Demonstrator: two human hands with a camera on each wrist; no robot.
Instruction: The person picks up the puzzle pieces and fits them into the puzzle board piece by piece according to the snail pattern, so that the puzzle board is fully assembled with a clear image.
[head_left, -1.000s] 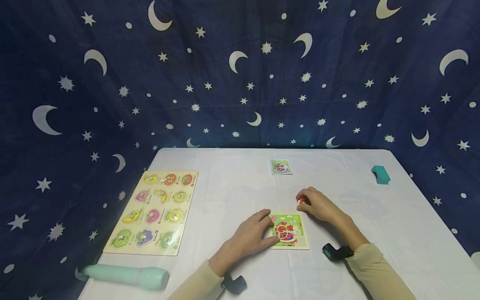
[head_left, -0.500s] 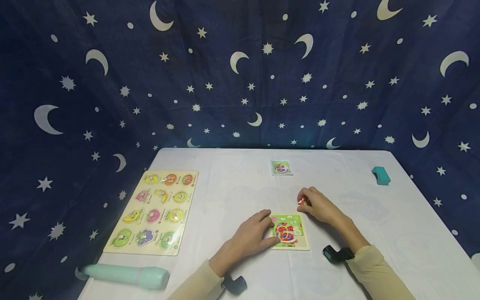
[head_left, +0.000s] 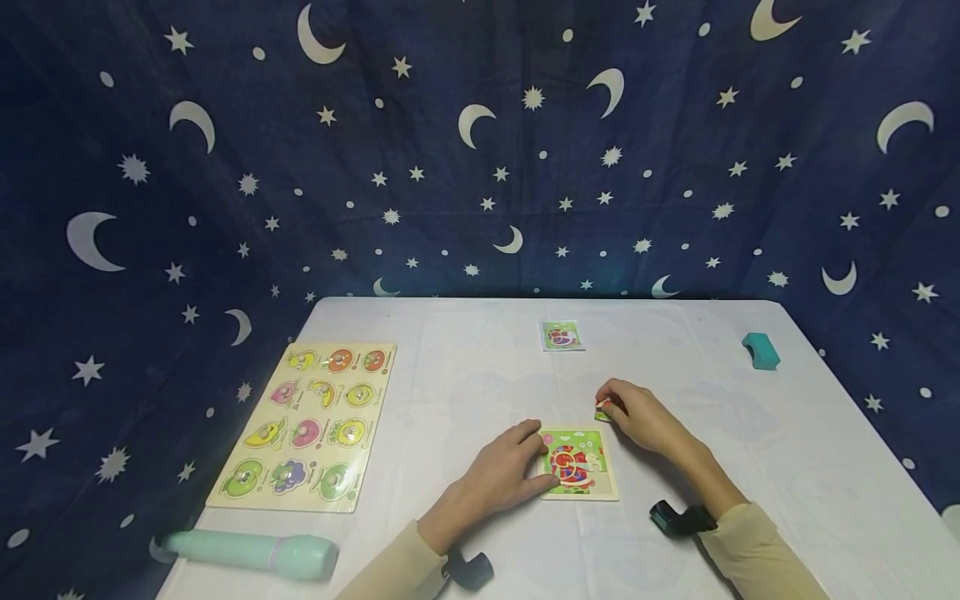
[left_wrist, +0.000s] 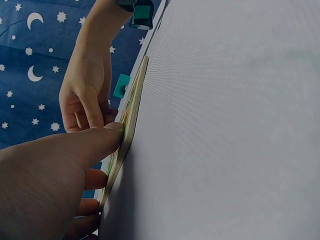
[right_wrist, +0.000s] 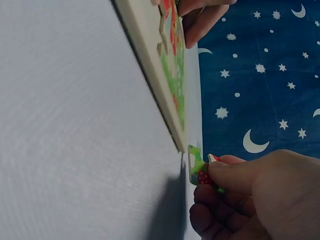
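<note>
A small square puzzle board (head_left: 581, 497) with a red and green picture lies on the table. My left hand (head_left: 501, 468) rests at its left side, the thumb on its face and the fingertips along its edge, as the left wrist view shows. Just beyond the board's upper right corner, my right hand (head_left: 639, 417) pinches a green and red jigsaw puzzle piece (right_wrist: 194, 162) between thumb and fingers. Its printed side bears a white-dotted red patch; the thumb hides part of it. The board's bare lower right part is wood-coloured.
A small picture card (head_left: 562, 336) lies at the back. On the left are a wooden fruit puzzle (head_left: 330, 433) and a mint-green microphone-shaped object (head_left: 251, 553). A teal arch block (head_left: 762, 351) sits at the back right. A starry curtain (head_left: 435, 150) hangs behind the table.
My right fingers have shifted slightly on the puzzle piece, turning it so more of its green shows; the right wrist has moved a little to the right. My left hand and the board stay put.
</note>
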